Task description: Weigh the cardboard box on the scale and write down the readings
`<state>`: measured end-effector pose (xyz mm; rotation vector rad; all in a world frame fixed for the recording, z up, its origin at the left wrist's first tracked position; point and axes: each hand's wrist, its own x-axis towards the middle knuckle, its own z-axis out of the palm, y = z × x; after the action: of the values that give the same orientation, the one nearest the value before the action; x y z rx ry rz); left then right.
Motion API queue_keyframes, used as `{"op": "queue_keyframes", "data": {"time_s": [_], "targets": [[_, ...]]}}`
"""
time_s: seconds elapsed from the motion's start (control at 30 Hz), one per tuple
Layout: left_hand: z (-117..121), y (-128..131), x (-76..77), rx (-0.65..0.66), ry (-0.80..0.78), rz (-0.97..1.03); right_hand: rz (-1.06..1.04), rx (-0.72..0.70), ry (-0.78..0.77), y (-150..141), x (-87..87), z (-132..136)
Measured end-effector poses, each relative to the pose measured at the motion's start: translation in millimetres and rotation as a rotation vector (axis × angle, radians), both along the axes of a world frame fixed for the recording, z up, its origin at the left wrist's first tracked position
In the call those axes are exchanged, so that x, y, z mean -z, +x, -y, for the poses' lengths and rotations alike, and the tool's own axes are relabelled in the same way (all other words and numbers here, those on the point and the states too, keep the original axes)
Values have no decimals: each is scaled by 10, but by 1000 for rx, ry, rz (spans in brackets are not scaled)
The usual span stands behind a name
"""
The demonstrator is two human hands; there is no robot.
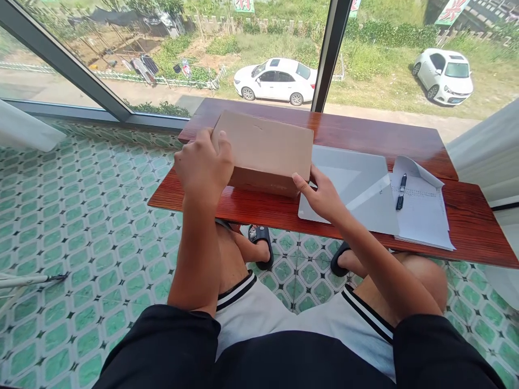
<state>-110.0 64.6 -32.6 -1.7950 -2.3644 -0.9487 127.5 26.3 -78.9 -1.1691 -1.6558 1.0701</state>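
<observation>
A brown cardboard box point(270, 143) is between my two hands over the left part of the dark red wooden table point(263, 206). My left hand point(205, 162) grips its left end, with the thumb on top and the other fingers partly hidden behind the edge. My right hand point(320, 192) holds the near right corner, its thumb against the front side and the remaining fingers round the right end. Whether the box rests on the table or is slightly raised I cannot tell. Just right of it lies a closed silver laptop point(365, 183), partly under my right hand and forearm.
White papers point(424, 213) with a curled top sheet lie right of the laptop, a black pen point(401, 192) on them. A window frame point(330, 54) stands behind the table. White curtains point(482, 146) hang at the right. My legs are under the table's front edge.
</observation>
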Motion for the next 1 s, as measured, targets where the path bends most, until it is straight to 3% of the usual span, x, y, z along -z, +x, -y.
{"op": "queue_keyframes", "data": {"time_s": [0.2,0.3,0.57,0.83,1.0], "targets": [[130,144,-119,-7,37,-25,3,76,42,84,-147,14],[172,181,-116,59,119,48,45,130,70,157,-196,7],[211,326,-30,400,318,315,130,289,130,385,-276,6],[209,550,98,551,441,343,200,434,230,688,-330,-18],[234,706,171,605,421,423,263,528,234,882,-359,-9]]}}
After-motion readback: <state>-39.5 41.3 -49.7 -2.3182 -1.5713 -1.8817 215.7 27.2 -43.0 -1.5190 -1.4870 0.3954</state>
